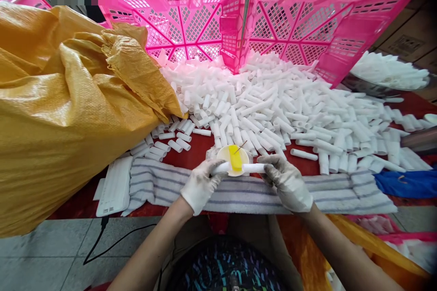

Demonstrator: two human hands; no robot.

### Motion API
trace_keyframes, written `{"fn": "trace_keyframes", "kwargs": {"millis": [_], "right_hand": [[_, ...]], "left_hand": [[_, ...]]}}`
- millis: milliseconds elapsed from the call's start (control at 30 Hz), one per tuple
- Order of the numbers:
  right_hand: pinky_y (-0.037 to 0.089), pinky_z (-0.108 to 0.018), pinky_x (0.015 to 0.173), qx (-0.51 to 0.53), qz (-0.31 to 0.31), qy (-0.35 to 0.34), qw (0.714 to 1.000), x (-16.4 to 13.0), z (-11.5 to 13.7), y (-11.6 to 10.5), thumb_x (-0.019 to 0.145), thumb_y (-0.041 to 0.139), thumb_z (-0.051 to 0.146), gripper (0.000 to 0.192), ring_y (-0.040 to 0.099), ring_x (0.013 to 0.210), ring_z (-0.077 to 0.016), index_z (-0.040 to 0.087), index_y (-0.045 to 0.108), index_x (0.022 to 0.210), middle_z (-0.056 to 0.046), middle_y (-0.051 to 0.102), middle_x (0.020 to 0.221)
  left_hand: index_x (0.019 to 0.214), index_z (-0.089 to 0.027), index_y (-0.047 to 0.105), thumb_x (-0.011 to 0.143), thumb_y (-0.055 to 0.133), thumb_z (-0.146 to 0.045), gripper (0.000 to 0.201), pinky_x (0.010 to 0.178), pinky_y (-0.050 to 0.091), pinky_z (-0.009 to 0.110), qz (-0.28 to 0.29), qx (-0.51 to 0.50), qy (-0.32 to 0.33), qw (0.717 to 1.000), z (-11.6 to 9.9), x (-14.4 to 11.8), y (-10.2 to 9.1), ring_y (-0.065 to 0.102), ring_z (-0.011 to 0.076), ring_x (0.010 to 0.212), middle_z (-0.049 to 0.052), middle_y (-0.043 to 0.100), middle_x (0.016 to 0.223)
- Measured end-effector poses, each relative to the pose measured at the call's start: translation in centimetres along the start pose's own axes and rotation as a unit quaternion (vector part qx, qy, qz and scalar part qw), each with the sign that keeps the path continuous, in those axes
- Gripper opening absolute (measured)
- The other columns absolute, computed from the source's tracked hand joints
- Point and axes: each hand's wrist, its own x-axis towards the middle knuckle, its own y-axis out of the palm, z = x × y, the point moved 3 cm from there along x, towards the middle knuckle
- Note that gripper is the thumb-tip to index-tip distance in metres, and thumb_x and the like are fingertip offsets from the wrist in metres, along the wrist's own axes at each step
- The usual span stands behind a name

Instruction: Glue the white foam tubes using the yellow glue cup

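While both gloved hands meet over the striped towel (239,191), each one is closed on a short white tube: the left hand (201,184) pinches its tube (221,168) by the near end, and the right hand (288,182) grips a second tube (253,168) the same way. The two tubes lie nearly in line, their free ends pointing toward each other just above a small dish (246,157) that holds a yellow paste, with a thin stick (241,146) resting in it. The ends appear close together but not yet joined — the dish hides the exact gap.

Judged from this posture, the step in hand is the mating of two tube pieces at the dish, probably with paste applied to one end. The next move calls for accurate axial alignment and a straight push, with both grips kept firm so neither tube rolls.

Behind the dish, a large heap of loose white tubes (290,109) covers the red table (198,150) and runs up into two tipped pink crates (317,13). A yellow woven sack (68,113) stands at the left, and a white flat device (114,186) with a black cable lies beside the towel.
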Motion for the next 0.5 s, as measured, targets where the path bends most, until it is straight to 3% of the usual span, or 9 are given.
{"fn": "trace_keyframes", "kwargs": {"millis": [100,200,300,400,467,500], "right_hand": [[0.040,-0.019,0.045,0.018,0.011,0.046,0.999,0.0,0.7,0.3,0.074,0.062,0.057,0.047,0.047,0.052,-0.0069,0.015,0.058,0.094,-0.002,0.058,0.073],[0.041,-0.020,0.047,-0.028,0.030,0.029,0.999,-0.5,1.7,0.8,0.075,0.061,0.056,0.044,0.050,0.055,-0.0089,0.015,0.059,0.089,-0.003,0.059,0.072],[0.041,-0.021,0.051,-0.155,0.034,-0.103,0.982,-1.8,3.1,1.1,0.082,0.057,0.046,0.030,0.052,0.059,-0.0105,0.017,0.060,0.083,-0.004,0.060,0.071],[0.036,-0.023,0.052,-0.329,0.028,-0.292,0.898,-3.6,4.0,1.7,0.085,0.052,0.034,0.027,0.046,0.053,-0.0101,0.018,0.055,0.062,-0.001,0.051,0.056],[0.034,-0.024,0.052,-0.378,-0.010,-0.332,0.864,-4.3,4.1,2.2,0.086,0.048,0.028,0.030,0.043,0.050,-0.0098,0.018,0.050,0.057,-0.001,0.047,0.052],[0.034,-0.023,0.052,-0.377,-0.040,-0.318,0.869,-4.4,4.1,2.3,0.087,0.046,0.026,0.030,0.044,0.049,-0.0095,0.018,0.049,0.058,0.000,0.047,0.052]], "left_hand": [[0.110,-0.019,0.063,0.085,0.056,-0.036,0.031,0.089,0.047,0.030,0.057,0.027,0.017,0.998,-1.2,-0.7,0.8,0.062,0.0190,0.098,0.007,0.067,0.107],[0.104,-0.018,0.064,0.087,0.051,-0.040,0.031,0.080,0.047,0.027,0.089,0.041,0.012,0.995,-2.5,-0.9,1.1,0.062,0.0179,0.088,0.006,0.068,0.098],[0.075,-0.016,0.063,0.091,0.034,-0.049,0.047,0.059,0.043,0.024,0.115,0.019,-0.068,0.991,-3.1,-1.0,2.0,0.056,0.0138,0.060,0.004,0.063,0.068],[0.055,-0.018,0.052,0.091,0.022,-0.055,0.060,0.046,0.034,0.024,0.144,-0.024,-0.157,0.977,-3.3,-1.5,4.0,0.044,0.0117,0.045,0.002,0.051,0.049],[0.055,-0.019,0.050,0.091,0.025,-0.055,0.057,0.046,0.033,0.026,0.108,-0.015,-0.169,0.980,-3.7,-2.0,5.4,0.045,0.0128,0.046,0.003,0.052,0.050],[0.056,-0.019,0.051,0.091,0.027,-0.055,0.055,0.047,0.034,0.026,0.073,0.006,-0.166,0.983,-4.0,-2.2,5.9,0.047,0.0138,0.048,0.004,0.054,0.052]]}}
